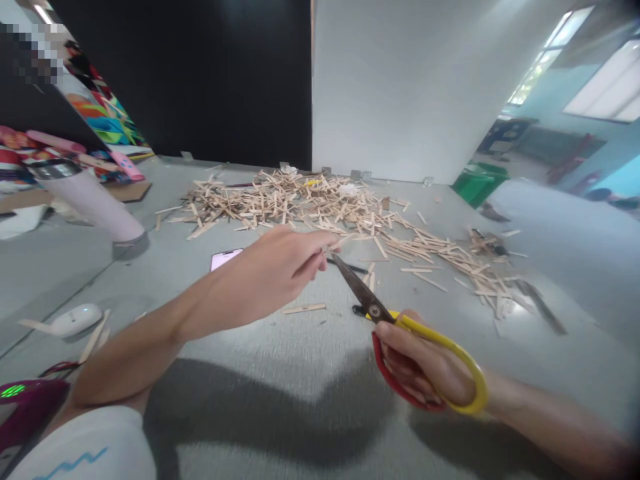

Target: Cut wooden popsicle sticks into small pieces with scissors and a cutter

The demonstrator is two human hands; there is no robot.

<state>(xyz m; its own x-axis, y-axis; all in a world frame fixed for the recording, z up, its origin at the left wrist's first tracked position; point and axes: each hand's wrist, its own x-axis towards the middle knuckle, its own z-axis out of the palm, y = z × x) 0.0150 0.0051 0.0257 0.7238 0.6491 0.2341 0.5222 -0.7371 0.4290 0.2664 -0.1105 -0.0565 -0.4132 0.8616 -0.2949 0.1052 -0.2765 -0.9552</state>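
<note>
My right hand [420, 360] is wrapped round the handles of a pair of scissors [363, 290], one handle yellow and the other red. The dark blades look closed or nearly so, and their tips point up and left to my left fingertips. My left hand [295, 263] is closed in a pinch, palm turned down, on what looks like a thin wooden stick [344, 241]; the fingers hide most of it. Beneath the blades lies a dark, thin tool [350, 267]. A single wooden strip [303, 309] rests on the grey table between my hands.
A wide heap of wooden sticks [280, 200] spreads along the back panels and trails right. A phone [226, 259] lies behind my left wrist. At left are a pink tumbler [95, 203] and a white mouse [77, 320]. A green bin [480, 183] stands past the table's right side.
</note>
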